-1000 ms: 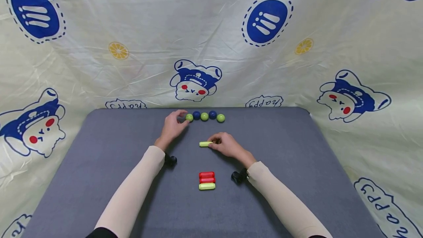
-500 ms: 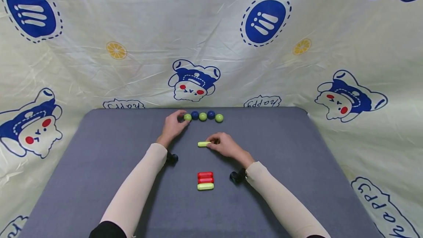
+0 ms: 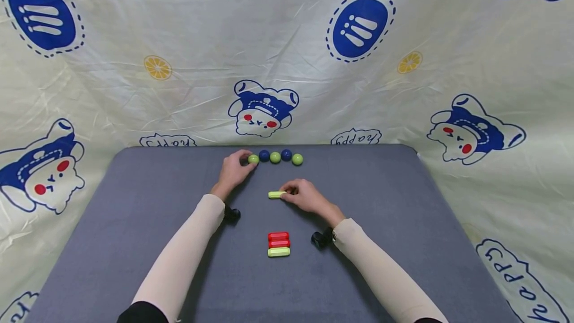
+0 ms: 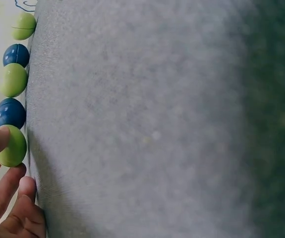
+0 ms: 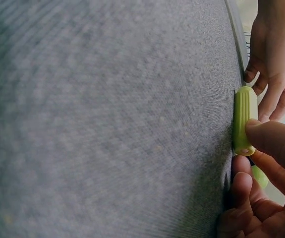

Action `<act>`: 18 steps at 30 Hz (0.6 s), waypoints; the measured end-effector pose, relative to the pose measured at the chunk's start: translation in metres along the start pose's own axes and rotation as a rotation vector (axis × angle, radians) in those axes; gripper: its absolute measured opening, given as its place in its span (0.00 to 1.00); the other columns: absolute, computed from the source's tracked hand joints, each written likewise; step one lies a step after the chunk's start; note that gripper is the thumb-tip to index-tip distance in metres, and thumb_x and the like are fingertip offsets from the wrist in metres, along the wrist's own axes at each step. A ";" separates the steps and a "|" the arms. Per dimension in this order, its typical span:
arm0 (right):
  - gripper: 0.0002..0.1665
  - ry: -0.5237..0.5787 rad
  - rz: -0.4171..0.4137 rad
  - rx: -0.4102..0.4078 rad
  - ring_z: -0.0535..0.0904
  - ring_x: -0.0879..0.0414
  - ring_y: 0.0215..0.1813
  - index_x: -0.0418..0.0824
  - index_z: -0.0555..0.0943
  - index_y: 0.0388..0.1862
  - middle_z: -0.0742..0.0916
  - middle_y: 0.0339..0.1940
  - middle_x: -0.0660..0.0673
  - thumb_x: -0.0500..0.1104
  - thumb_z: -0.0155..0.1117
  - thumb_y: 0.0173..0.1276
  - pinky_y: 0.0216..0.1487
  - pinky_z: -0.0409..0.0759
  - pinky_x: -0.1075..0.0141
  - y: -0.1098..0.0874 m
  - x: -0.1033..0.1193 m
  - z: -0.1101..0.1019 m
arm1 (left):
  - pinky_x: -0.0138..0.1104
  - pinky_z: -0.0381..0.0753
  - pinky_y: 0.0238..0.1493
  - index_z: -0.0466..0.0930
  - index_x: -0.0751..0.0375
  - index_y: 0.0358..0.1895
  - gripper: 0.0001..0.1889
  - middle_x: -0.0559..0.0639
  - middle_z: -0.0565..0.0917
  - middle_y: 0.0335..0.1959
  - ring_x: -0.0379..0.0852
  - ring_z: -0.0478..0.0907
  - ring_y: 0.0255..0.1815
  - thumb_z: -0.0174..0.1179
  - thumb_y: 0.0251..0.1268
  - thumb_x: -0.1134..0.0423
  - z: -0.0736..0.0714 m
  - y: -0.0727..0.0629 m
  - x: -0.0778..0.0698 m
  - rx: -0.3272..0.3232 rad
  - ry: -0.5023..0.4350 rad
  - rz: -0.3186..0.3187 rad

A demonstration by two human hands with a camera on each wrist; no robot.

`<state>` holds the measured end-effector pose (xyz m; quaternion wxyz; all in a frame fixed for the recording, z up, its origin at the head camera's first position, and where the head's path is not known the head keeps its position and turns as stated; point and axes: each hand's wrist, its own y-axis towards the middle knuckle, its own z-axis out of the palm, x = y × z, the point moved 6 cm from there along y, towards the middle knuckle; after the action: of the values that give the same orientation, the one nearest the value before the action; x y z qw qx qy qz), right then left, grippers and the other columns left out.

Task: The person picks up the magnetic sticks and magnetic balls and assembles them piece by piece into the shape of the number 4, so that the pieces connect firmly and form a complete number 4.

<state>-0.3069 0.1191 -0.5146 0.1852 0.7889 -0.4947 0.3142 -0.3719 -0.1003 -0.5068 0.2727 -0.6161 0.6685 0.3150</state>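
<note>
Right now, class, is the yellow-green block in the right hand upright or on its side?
On its side: the head view shows the yellow-green block stretching sideways, one end in the right hand.

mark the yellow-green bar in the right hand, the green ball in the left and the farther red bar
Yellow-green bar [image 5: 244,113]: right wrist view, its ridged side.
Green ball [image 4: 16,147]: left wrist view, its uncovered side.
Farther red bar [image 3: 278,236]: head view, its top.

The patterned backdrop cloth [image 3: 287,39] bears the printed word "happy" inside cloud-shaped outlines: a left print [image 3: 168,141] and a right print [image 3: 356,137] at the table's [image 3: 372,178] far edge, and a slanted lower-right print [image 3: 522,280]; a lower-left print [image 3: 20,308] shows partial lettering only.
</note>
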 end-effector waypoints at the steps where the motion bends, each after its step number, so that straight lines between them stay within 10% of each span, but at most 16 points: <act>1: 0.09 0.001 0.000 -0.001 0.75 0.61 0.35 0.41 0.89 0.47 0.86 0.36 0.47 0.43 0.69 0.72 0.39 0.73 0.67 0.000 0.000 0.000 | 0.51 0.73 0.67 0.81 0.60 0.61 0.20 0.60 0.85 0.58 0.57 0.79 0.62 0.68 0.69 0.57 -0.001 -0.001 0.000 0.001 -0.003 -0.003; 18: 0.10 0.008 -0.002 -0.007 0.74 0.61 0.35 0.40 0.89 0.47 0.86 0.37 0.47 0.43 0.69 0.72 0.38 0.72 0.68 -0.001 0.001 0.000 | 0.45 0.79 0.48 0.82 0.61 0.59 0.19 0.59 0.87 0.55 0.53 0.82 0.44 0.67 0.70 0.57 -0.011 -0.026 -0.002 -0.040 -0.017 0.057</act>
<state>-0.3057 0.1193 -0.5136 0.1899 0.7875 -0.4944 0.3154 -0.3456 -0.1082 -0.5002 0.2568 -0.5995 0.6771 0.3410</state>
